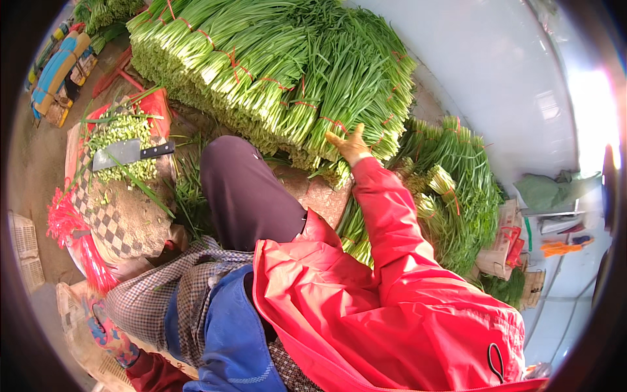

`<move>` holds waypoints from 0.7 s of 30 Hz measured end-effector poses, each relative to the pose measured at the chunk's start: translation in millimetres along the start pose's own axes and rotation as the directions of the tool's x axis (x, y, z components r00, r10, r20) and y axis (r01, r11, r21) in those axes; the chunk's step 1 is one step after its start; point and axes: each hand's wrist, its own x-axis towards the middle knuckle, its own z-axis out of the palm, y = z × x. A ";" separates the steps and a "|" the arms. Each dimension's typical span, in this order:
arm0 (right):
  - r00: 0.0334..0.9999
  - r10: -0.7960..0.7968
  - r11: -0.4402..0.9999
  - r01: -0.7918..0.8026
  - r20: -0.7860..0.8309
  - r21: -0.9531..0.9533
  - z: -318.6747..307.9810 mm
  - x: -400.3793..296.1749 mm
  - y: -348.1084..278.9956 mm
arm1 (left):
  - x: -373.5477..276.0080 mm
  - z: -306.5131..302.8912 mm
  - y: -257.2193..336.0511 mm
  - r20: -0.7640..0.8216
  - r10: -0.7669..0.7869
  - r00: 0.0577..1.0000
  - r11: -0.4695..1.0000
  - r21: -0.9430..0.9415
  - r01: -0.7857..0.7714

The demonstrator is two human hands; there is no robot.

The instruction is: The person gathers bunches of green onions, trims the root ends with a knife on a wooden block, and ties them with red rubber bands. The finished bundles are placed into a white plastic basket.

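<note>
My right hand [349,146], in a yellowish glove, reaches to the front edge of a large stack of bundled greens [274,63] that look like garlic chives. Its thumb and a finger are spread against the pale stalk ends, under a red tie [334,122]. My left hand [110,338], in a camouflage-patterned glove, hangs low at the left beside my checked cloth; its fingers are partly hidden. Left of my knee, a cleaver [117,155] with a black handle lies on chopped stalk ends [122,128], over a checkered, soil-covered surface [122,223].
Pink-red plastic ties [93,255] hang by the checkered surface. More bundles [460,196] stand at the right, near a crate [497,245]. A pale wall [470,63] rises behind the stack. Rolled padding [59,73] and white baskets [27,250] sit at the far left.
</note>
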 end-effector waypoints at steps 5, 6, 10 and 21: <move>0.930 0.279 0.960 -0.270 -0.239 0.068 34.1 14.0 -56.7 | -9.3 -5.2 35.5 0.051 0.029 0.998 0.997 -0.068 -0.025; 0.922 0.302 0.953 -0.288 -0.240 0.090 35.5 13.9 -62.7 | -13.3 -7.4 40.9 0.058 0.032 0.998 0.996 -0.084 -0.027; 0.926 0.309 0.945 -0.272 -0.216 0.184 39.1 12.6 -60.9 | -22.9 -10.1 69.0 0.100 0.074 0.992 0.984 -0.170 -0.057; 0.893 -0.421 0.214 -0.074 0.160 0.974 -17.6 -125.9 -141.9 | -62.4 -8.4 211.8 0.297 0.341 0.892 0.757 -0.649 -0.074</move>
